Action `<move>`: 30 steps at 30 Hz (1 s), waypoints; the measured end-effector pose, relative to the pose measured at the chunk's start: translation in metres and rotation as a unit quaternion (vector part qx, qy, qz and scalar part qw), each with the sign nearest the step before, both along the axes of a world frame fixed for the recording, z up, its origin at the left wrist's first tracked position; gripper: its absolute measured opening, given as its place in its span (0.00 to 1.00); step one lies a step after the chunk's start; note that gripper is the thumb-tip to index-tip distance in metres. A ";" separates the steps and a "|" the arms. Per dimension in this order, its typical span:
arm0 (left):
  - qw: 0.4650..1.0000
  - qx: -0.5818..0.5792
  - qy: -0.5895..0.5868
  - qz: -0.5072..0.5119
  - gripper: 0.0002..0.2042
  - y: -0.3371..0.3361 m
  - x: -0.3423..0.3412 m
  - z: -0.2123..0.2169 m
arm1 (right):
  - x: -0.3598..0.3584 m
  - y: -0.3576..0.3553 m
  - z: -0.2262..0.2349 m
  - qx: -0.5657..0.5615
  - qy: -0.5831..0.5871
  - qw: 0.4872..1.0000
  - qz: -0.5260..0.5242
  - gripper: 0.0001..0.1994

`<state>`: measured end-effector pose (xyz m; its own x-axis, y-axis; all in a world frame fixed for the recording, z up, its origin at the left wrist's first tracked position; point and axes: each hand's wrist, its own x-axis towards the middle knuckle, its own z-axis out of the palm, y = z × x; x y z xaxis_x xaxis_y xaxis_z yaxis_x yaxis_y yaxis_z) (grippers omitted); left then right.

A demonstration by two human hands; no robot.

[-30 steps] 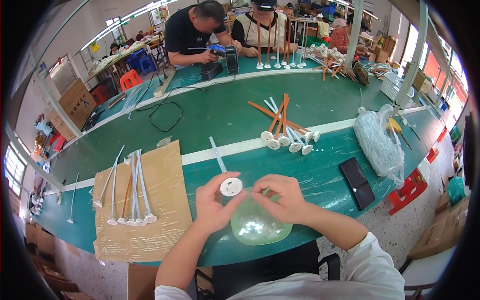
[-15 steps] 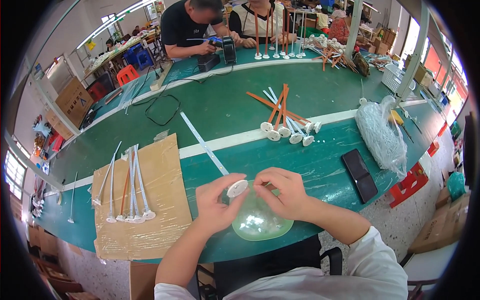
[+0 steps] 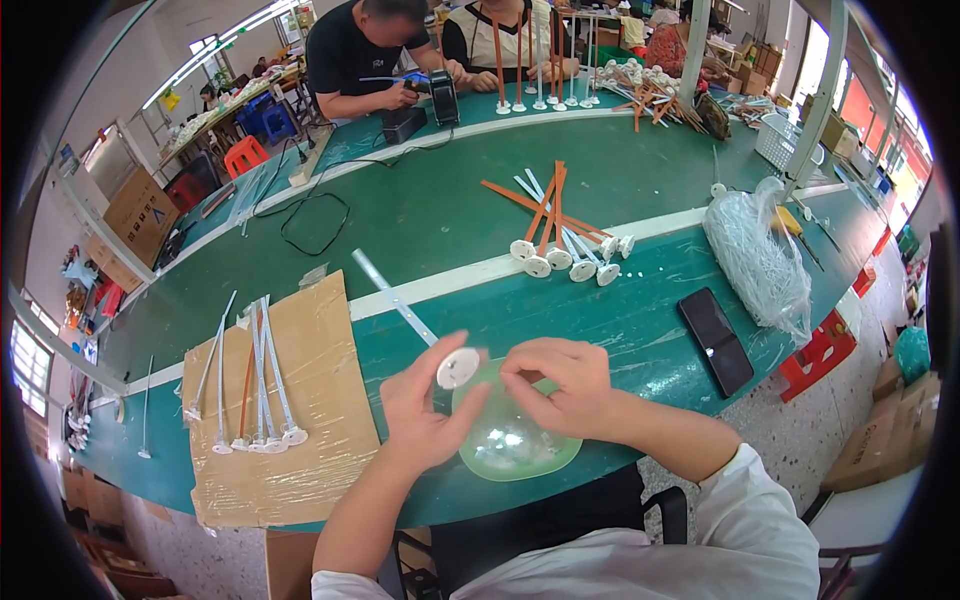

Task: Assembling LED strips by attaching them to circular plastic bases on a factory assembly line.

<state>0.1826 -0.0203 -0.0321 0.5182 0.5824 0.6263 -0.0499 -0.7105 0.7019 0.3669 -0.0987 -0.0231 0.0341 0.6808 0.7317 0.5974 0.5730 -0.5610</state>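
My left hand (image 3: 425,405) grips a pale strip-like stick with a white round disc (image 3: 459,369) at its near end. The stick (image 3: 395,301) points away to the far left, and the disc's face is turned toward me. My right hand (image 3: 560,385) is just right of the disc, thumb and fingertips pinched together. Whatever it pinches, if anything, is too small or hidden to make out. Below both hands sits a translucent light green bowl (image 3: 520,462) with shiny, whitish contents. Several brown and white sticks with white discs (image 3: 537,266) lie in a pile beyond my hands.
A cardboard sheet (image 3: 285,490) at left carries several disc-ended sticks. At right lie a black phone (image 3: 715,342) and a clear bag of thin strands (image 3: 757,260). Across the table, one person handles a black device (image 3: 443,98); another sits behind upright sticks (image 3: 540,70).
The disc in my left hand has tipped to face me more and shifted slightly left. My right hand stays pinched in nearly the same place. The whole view has shifted a little.
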 end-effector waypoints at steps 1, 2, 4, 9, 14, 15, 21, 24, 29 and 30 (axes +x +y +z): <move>1.000 -0.003 0.003 -0.003 0.21 0.002 0.001 0.002 | 0.000 0.001 0.000 -0.003 0.003 1.000 -0.003 0.07; 1.000 0.010 0.004 -0.020 0.21 0.004 0.000 0.004 | 0.001 0.002 0.002 0.017 0.027 0.999 -0.001 0.07; 0.999 0.019 0.024 -0.041 0.23 0.004 -0.001 0.002 | 0.000 0.002 0.004 0.031 0.057 0.998 -0.005 0.07; 0.998 0.010 0.026 -0.048 0.21 0.001 0.006 -0.006 | 0.001 0.005 0.002 0.114 -0.007 0.993 -0.006 0.07; 0.994 -0.062 -0.011 -0.093 0.23 0.004 0.008 -0.011 | 0.005 0.007 0.000 0.111 -0.008 0.994 0.006 0.07; 0.993 -0.068 -0.007 -0.100 0.23 0.004 0.006 -0.009 | 0.004 0.007 0.002 0.113 -0.013 0.993 0.010 0.07; 0.991 -0.073 -0.023 -0.114 0.23 0.005 0.008 -0.007 | 0.006 0.008 0.001 0.110 -0.015 0.994 0.000 0.08; 0.993 -0.055 -0.001 -0.102 0.23 0.005 0.006 -0.008 | 0.005 0.009 -0.001 0.099 -0.032 0.995 0.001 0.08; 0.994 -0.065 0.005 -0.086 0.23 0.004 0.004 -0.009 | 0.002 0.007 -0.002 0.106 -0.052 0.993 -0.001 0.09; 0.992 -0.088 -0.011 -0.088 0.23 0.002 0.004 -0.010 | 0.000 0.007 -0.003 0.120 -0.042 0.992 0.000 0.09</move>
<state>0.1868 -0.0185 -0.0419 0.6096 0.5847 0.5352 -0.1792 -0.5560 0.8116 0.3665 -0.0918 -0.0257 -0.0349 0.4866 0.8729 0.6365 0.6842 -0.3560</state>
